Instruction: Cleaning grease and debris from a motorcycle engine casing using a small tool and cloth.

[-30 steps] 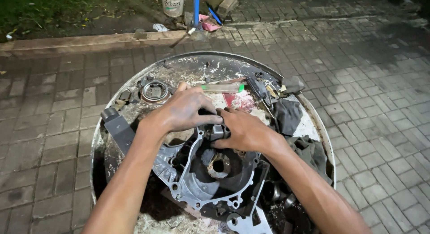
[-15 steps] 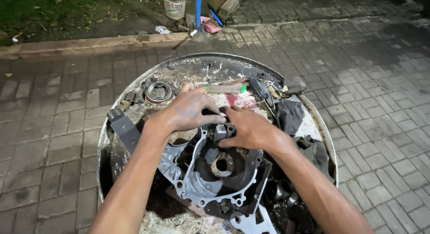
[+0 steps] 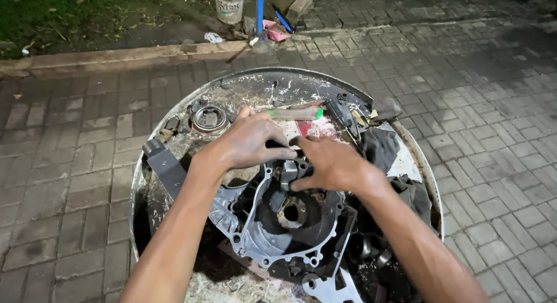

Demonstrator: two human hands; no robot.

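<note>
A grey metal engine casing (image 3: pixel 278 222) lies on a round drum top (image 3: pixel 243 88). Both my hands meet over its upper rim. My left hand (image 3: pixel 246 141) rests palm down on the casing's top edge, fingers curled over a dark part. My right hand (image 3: pixel 328 163) pinches a small grey metal part (image 3: pixel 288 172) at the rim, thumb below and fingers above. The casing's central bore (image 3: pixel 290 213) shows a round bearing seat.
On the drum lie a round bearing ring (image 3: pixel 210 118), a grey metal bar (image 3: pixel 165 163) at the left edge, a green-tipped tool (image 3: pixel 296 113), dark rags (image 3: pixel 380 146) and small parts at the lower right. Brick paving surrounds it; a bucket (image 3: pixel 229 4) stands beyond a kerb.
The hands have stayed on the casing's upper rim; the fingers shifted slightly around the small part. The view moved a little.
</note>
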